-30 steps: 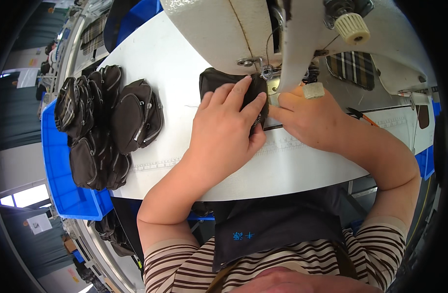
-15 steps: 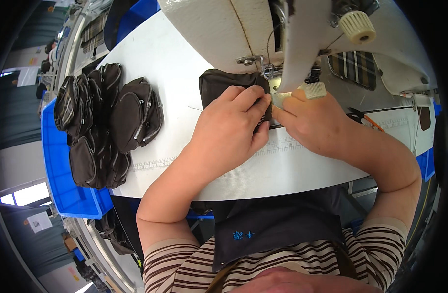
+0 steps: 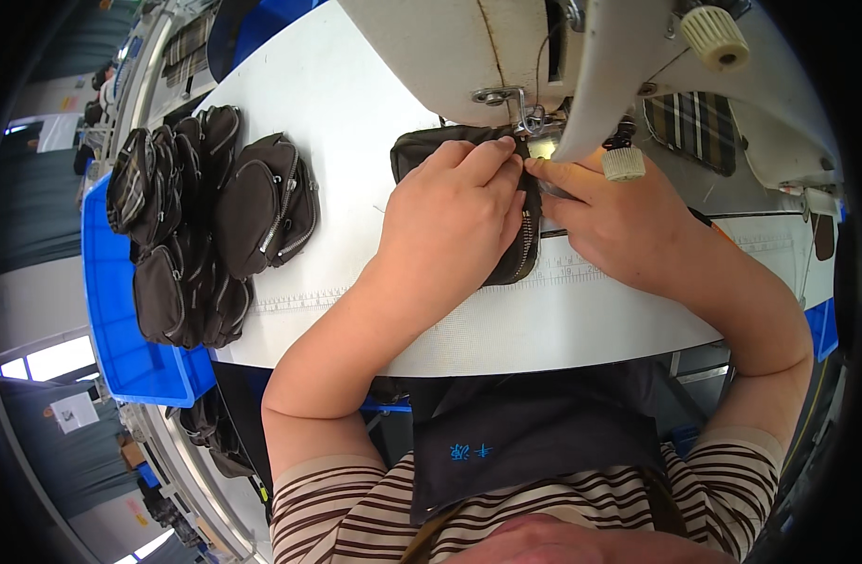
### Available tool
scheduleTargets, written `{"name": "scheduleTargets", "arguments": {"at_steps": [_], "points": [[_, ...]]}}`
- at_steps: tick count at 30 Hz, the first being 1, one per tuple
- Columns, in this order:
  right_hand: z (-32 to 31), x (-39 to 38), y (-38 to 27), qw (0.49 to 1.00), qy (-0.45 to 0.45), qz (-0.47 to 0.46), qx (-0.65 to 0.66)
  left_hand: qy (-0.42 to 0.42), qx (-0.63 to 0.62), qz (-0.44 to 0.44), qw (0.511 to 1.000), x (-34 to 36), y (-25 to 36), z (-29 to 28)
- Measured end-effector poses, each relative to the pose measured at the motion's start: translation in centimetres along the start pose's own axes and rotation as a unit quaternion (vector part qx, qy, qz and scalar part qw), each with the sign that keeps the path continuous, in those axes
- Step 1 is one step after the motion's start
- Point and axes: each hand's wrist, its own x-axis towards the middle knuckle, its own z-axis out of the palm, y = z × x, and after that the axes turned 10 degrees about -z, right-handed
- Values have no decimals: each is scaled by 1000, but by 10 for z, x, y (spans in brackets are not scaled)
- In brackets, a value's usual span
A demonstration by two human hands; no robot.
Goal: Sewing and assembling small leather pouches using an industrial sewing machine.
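A dark brown fabric pouch (image 3: 420,148) lies under the needle area of a white sewing machine (image 3: 450,47), its metal zipper running along the right edge toward me. My left hand (image 3: 450,216) presses on the pouch with fingers curled and close together, fingertips just below the presser foot (image 3: 532,123). My right hand (image 3: 628,226) holds the pouch's right edge beside the foot, fingers bent and partly hidden by a white knob (image 3: 623,162). An orange-handled tool (image 3: 716,227) is mostly hidden behind my right arm.
Several dark zippered pouches (image 3: 266,211) are piled at the left, beside a blue bin (image 3: 107,291). A plaid fabric piece (image 3: 685,132) sits behind the machine on the right. The white table (image 3: 337,113) has a printed ruler along its front. A person (image 3: 99,80) is far off at upper left.
Both hands have moved slightly up toward the foot, and more of the pouch's zippered lower edge shows. The whole view has shifted a little.
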Motion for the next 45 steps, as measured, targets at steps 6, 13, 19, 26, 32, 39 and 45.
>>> {"name": "scheduleTargets", "arguments": {"at_steps": [6,13,19,26,32,39,45], "points": [[-2,2,0,1000,-12,-3,-21,-1,-23,-7,1000,-1,-4,2],[2,4,-1,999,25,15,-34,4,-45,-8,999,0,-15,-1],[0,3,1,1000,21,15,6,-101,-96,-24,990,-6,1,-20],[-3,0,-6,999,-6,-35,36,-78,-76,-10,994,-6,2,-21],[-3,0,-8,998,-24,-48,15,-71,-85,12,994,-4,-6,-20],[-6,-1,-9,998,-40,-50,3,-77,-75,40,993,-2,-11,-20],[-7,-1,-7,997,-49,-58,-10,-90,-95,24,991,-1,-14,-22]]}}
